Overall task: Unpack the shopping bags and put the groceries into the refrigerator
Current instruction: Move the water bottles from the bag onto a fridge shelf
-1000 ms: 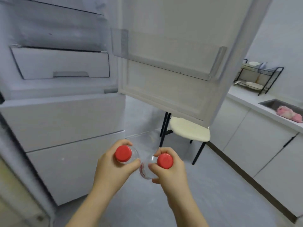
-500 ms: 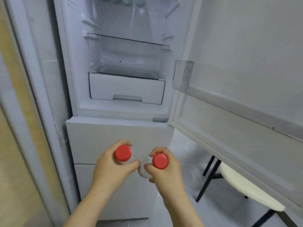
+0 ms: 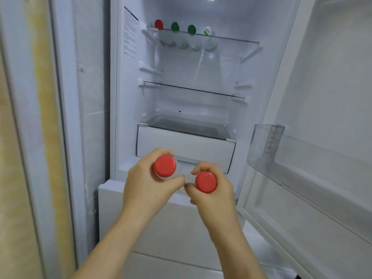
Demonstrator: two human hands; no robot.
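My left hand grips a clear bottle with a red cap. My right hand grips a second clear bottle with a red cap. Both bottles are held upright side by side in front of the open refrigerator, level with its white drawer. The bottle bodies are mostly hidden by my fingers. On the top glass shelf lie several bottles, caps toward me: one red cap, two green caps and one white and green.
The refrigerator door stands open at the right, with a clear door bin. The middle glass shelf holds nothing. Closed freezer drawers lie below my hands. A yellowish wall runs along the left.
My view has swung left and up from the door and stool into the refrigerator interior. Both hands, still holding the bottles, have risen toward the white drawer.
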